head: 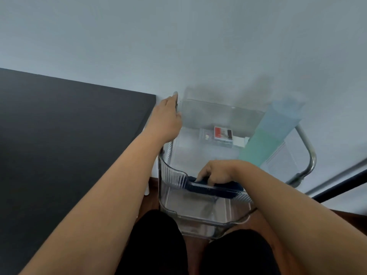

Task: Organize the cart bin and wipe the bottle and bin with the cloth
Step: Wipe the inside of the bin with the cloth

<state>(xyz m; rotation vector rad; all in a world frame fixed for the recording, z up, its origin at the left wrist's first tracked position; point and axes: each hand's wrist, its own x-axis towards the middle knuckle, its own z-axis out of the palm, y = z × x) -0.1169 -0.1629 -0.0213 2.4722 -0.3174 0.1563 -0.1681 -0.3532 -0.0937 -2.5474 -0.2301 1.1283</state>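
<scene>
Head view: a clear ribbed cart bin (172, 175) is seen on the chrome cart (309, 155), its long axis running near to far. The dark blue cloth (216, 188) is draped over the near rim, pinched there by the right hand (216, 171). The far-left rim is gripped by the left hand (168, 118), fingers curled over it. A blue-green bottle (272, 132) is leaned at the far right, nearer the right hand's grip.

Clear bin, dark blue cloth, pale wall, black table.

The ribbed see-through bin (172, 181) holds a dark blue cloth (214, 188) and a red, white and black packet (222, 133); beside it stands a pale blue and mint green bottle (272, 133); the table (69, 124) is matte black, the wall (178, 40) pale grey-blue.
</scene>
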